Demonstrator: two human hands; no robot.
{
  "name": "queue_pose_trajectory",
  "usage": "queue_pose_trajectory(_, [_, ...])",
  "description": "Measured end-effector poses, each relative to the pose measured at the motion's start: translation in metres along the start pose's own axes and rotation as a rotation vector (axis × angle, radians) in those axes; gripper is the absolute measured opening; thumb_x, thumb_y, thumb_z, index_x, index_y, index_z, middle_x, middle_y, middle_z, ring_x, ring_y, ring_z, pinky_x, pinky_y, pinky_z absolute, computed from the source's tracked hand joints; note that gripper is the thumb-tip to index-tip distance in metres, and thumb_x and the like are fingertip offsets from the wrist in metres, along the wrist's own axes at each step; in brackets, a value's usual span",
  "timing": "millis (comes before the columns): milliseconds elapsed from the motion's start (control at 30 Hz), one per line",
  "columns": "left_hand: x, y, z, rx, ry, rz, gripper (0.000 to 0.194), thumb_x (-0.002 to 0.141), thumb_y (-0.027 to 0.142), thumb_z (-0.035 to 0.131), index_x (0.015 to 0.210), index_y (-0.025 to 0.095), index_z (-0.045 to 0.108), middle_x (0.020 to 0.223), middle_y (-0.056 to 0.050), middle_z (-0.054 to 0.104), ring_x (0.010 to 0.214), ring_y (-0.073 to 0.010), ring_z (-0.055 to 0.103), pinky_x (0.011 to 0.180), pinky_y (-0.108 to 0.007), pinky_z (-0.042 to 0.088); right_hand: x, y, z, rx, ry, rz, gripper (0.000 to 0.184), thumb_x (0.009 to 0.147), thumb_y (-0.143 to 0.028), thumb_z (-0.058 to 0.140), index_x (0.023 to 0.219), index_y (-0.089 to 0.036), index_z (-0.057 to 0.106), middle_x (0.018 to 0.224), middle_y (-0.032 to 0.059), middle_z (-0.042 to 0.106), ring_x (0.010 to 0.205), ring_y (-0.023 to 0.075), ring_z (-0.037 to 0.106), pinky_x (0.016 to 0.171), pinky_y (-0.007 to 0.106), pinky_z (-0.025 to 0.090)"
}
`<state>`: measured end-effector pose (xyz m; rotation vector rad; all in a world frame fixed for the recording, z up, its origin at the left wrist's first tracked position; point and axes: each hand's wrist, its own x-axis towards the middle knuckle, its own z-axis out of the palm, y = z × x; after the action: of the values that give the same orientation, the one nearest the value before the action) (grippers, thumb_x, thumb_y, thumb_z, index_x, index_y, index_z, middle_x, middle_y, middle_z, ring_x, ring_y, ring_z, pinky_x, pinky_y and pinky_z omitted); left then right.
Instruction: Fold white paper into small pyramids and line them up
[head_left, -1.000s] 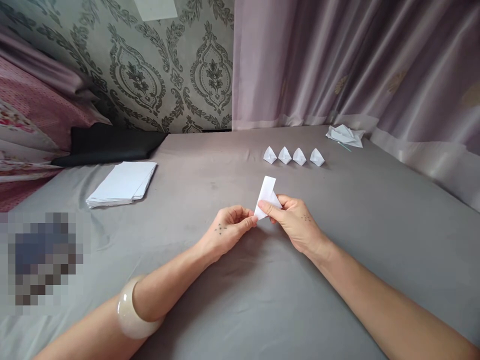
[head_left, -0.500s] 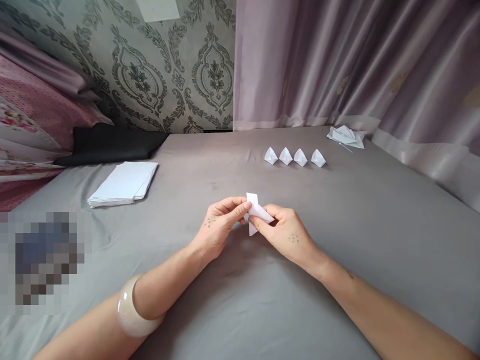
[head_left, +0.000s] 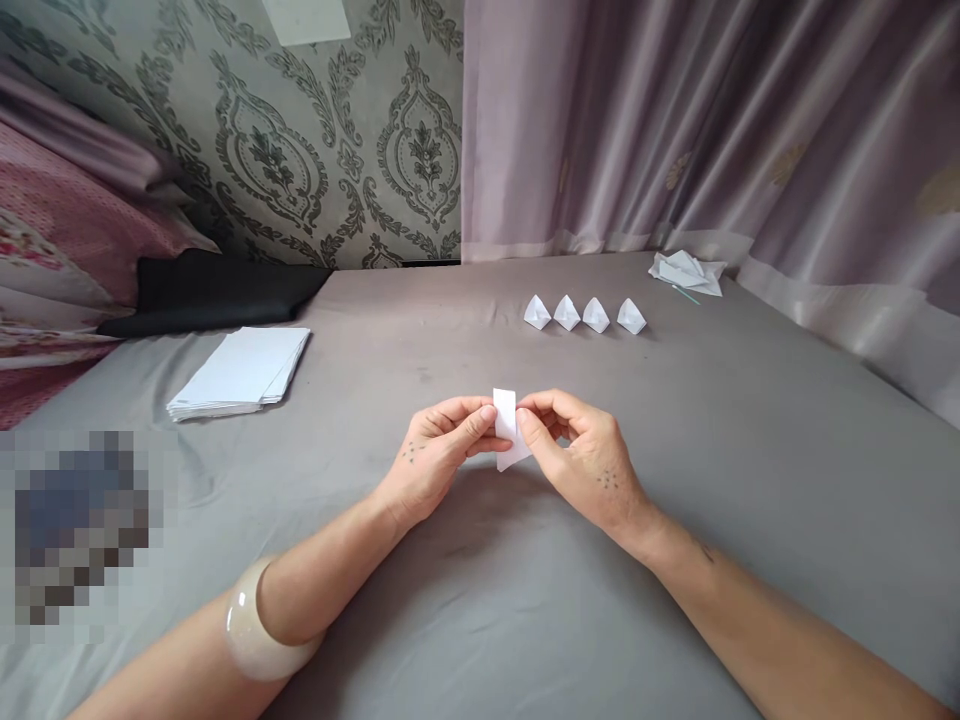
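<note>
A small folded piece of white paper [head_left: 506,415] is held up between my two hands, above the grey sheet. My left hand [head_left: 442,445] pinches its left edge between thumb and fingers. At its right edge, the thumb and forefinger of my right hand [head_left: 585,450] close on the paper. Part of the paper's lower right side lies behind the right thumb. Beyond my hands stand several small folded paper boats [head_left: 567,314] in a row, white with pointed tops.
On the left lies a stack of white paper [head_left: 240,370], with a folded black cloth [head_left: 217,290] behind it. A pile of folded white paper [head_left: 686,270] and a thin pale stick [head_left: 685,295] are at the far right, by the purple curtain [head_left: 600,120]. The grey sheet [head_left: 750,450] has wrinkles.
The paper has come lower and slightly left, and turned more upright. My left hand has shifted its pinch from the bottom corner to the left edge; my right hand has regripped the right edge.
</note>
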<state>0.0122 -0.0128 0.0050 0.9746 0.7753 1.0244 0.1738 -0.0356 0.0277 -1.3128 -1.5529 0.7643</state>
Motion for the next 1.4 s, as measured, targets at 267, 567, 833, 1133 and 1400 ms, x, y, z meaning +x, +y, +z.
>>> queue_pose_trajectory(267, [-0.001,0.000,-0.001,0.057,-0.058,0.048,0.021,0.086,0.032,0.065,0.097,0.017,0.074,0.096,-0.006,0.072,0.092,-0.0200,0.066,0.086,-0.036,0.056,0.001,-0.002,-0.002,0.053,-0.008,-0.059,0.013,0.084,-0.030,0.060,0.081,-0.019,0.066,0.073,0.0005,0.065,0.064,0.0122,0.057,0.058,0.024,0.046])
queue_pose_trajectory(567, [-0.003,-0.001,-0.003,0.074,-0.088,0.056,0.020,0.087,0.029,0.064,0.099,0.016,0.073,0.095,-0.007,0.073,0.087,-0.0201,0.067,0.088,-0.041,0.054,0.001,-0.003,0.000,0.011,0.028,-0.180,0.007,0.084,-0.023,0.062,0.085,-0.018,0.067,0.076,0.0006,0.061,0.062,0.0095,0.055,0.054,0.023,0.045])
queue_pose_trajectory(833, [-0.004,-0.001,0.002,0.033,-0.084,0.060,0.016,0.086,0.027,0.065,0.095,0.017,0.073,0.091,-0.006,0.073,0.087,-0.0201,0.067,0.086,-0.042,0.055,-0.002,-0.007,0.002,0.031,0.054,-0.232,0.008,0.083,-0.016,0.062,0.076,-0.018,0.067,0.074,0.0002,0.061,0.059,0.0081,0.053,0.051,0.022,0.044])
queue_pose_trajectory(1133, [-0.005,0.001,0.005,-0.034,-0.027,0.006,0.013,0.082,0.026,0.069,0.088,0.015,0.074,0.078,-0.003,0.069,0.078,-0.0158,0.066,0.084,-0.039,0.057,-0.004,-0.003,0.003,-0.057,0.105,-0.334,0.011,0.083,-0.010,0.060,0.082,-0.019,0.067,0.077,-0.0004,0.061,0.061,0.0077,0.053,0.052,0.022,0.045])
queue_pose_trajectory(1400, [-0.006,0.002,0.005,-0.052,-0.037,-0.016,0.012,0.084,0.024,0.068,0.089,0.015,0.074,0.082,-0.003,0.071,0.083,-0.0169,0.067,0.086,-0.038,0.057,-0.007,0.005,0.005,-0.316,0.208,-0.568,0.016,0.085,-0.007,0.058,0.087,-0.021,0.066,0.079,0.0004,0.061,0.064,0.0080,0.055,0.056,0.021,0.045])
